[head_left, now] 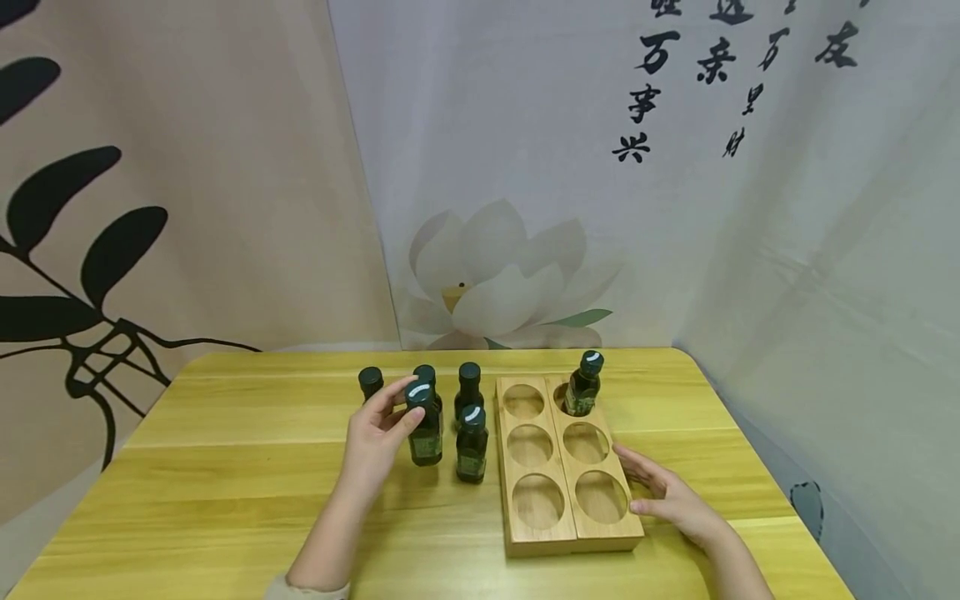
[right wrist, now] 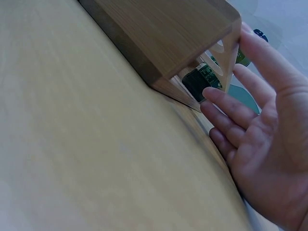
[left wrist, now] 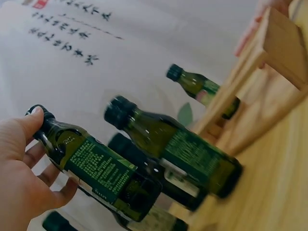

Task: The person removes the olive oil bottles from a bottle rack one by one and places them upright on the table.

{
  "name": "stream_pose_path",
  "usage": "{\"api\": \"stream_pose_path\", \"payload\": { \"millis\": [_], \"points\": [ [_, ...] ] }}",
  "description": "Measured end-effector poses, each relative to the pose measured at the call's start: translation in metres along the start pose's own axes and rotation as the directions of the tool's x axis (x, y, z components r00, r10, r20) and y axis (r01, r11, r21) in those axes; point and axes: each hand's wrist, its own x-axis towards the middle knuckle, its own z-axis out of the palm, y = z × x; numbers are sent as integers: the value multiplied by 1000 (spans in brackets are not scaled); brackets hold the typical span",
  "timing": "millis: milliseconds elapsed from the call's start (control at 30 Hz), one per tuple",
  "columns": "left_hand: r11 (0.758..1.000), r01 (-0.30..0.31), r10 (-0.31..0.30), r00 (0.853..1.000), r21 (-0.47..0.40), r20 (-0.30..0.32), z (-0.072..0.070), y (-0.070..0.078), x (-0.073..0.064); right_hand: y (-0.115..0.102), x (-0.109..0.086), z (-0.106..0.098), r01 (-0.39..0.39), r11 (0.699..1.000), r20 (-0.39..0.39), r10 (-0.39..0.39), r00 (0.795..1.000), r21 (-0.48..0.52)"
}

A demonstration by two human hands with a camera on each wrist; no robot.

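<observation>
My left hand (head_left: 378,433) grips a small dark-green glass bottle (head_left: 426,442) near its neck. The left wrist view shows the thumb by the cap of that bottle (left wrist: 101,166) and the other fingers behind it. Whether its base touches the table I cannot tell. To its right stands another green bottle (head_left: 472,457). My right hand (head_left: 678,504) lies along the right side of a wooden rack (head_left: 517,537) with two rows of round holes, fingers loosely extended. One capped bottle (head_left: 582,390) stands, slightly tilted, in the rack's far right hole.
Behind the held bottle, more bottles stand on the table: one at the left (head_left: 371,381), one partly hidden, and one by the rack (head_left: 469,387). The wooden table (head_left: 225,467) ends at a printed cloth backdrop (head_left: 525,167).
</observation>
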Motion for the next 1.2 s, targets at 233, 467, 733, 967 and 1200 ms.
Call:
{"api": "stream_pose_path", "payload": {
  "millis": [233,467,733,967,1200],
  "points": [
    [997,75,-75,997,22,11,-4,-15,-4,0,0,1,8,1000,5,-8,1000,20],
    [996,86,-86,996,25,11,-6,-29,-7,1,0,0,12,1000,5,-12,1000,16],
    [996,91,-91,996,13,-2,-7,-46,-10,1,0,1,13,1000,5,-14,1000,20],
    [995,96,-96,995,20,11,-10,-55,-13,2,0,1,38,999,2,-38,999,9],
    [994,100,-101,995,39,18,-10,-53,-12,0,0,1,17,1000,-1,-17,1000,9]
  ]
}}
